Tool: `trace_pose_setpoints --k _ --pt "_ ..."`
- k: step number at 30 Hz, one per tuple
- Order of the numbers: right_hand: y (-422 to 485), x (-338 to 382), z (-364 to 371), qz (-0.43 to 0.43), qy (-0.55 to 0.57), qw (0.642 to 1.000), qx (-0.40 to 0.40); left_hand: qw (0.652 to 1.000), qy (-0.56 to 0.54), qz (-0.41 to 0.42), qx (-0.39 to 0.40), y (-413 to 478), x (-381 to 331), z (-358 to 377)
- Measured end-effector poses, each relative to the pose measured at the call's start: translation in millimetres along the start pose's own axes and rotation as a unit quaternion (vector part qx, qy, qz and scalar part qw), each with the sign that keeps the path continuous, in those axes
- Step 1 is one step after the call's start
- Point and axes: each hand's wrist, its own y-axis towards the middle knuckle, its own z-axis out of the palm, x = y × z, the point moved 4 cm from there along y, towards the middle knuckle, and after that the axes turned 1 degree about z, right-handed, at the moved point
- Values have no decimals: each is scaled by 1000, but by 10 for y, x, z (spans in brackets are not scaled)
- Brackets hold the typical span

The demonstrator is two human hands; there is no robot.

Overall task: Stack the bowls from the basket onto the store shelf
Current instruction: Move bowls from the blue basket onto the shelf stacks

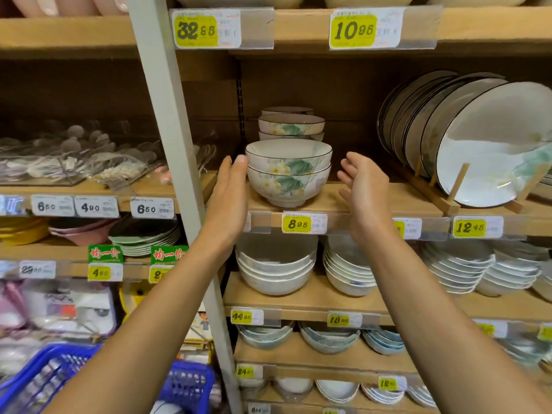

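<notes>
The front stack of two bowls (288,171) stands near the front edge of the wooden shelf (412,204), its foot just back from the lip and above the yellow price tag (296,224). The left hand (229,198) is raised flat beside the stack's left side, fingers straight and together, gripping nothing. Its fingertips lie right at the upper bowl's rim, and whether they touch it cannot be told. The right hand (363,192) stands on the stack's right side, palm toward the bowls, fingers loosely curved and holding nothing, with a strip of open shelf board between it and the bowls. Directly behind, farther in, a rear stack of bowls (291,125) in the same flower pattern rises higher than the front one. The two stacks are close, so little room is left toward the back. Overhead, the upper shelf board (298,28) leaves tall open space above both stacks. On the left the grey upright post (167,115) runs close by the left hand and wrist, narrowing that side. On the right the open board runs as far as the wooden rack (458,181), where large plates (490,138) stand on edge, leaning. Below, white bowls (276,270) sit nested on the next shelf, partly behind the forearms. The blue basket (44,380) is near, at the lower left, and what it holds is too blurred to tell.
</notes>
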Motion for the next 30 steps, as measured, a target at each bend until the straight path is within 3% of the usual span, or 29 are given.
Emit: trace_pose_setpoints --k 7,14,18,24,30 --pt "-601 -287 -291 1 39 999 23 996 -77 -41 -31 -970 201 -224" --pt "-1258 -831 -219 74 20 993 89 991 -61 -107 -59 -1632 663 -793" --pt "-1620 -1282 -26 129 -24 980 148 969 -50 -227 -88 -1655 1150 -1236" --pt "-2086 -2042 647 243 -85 936 242 943 10 -309 -124 -1923 2013 -1935" --pt "-2659 -2913 1410 367 -171 865 296 911 39 -404 -74 -2004 2763 -2698"
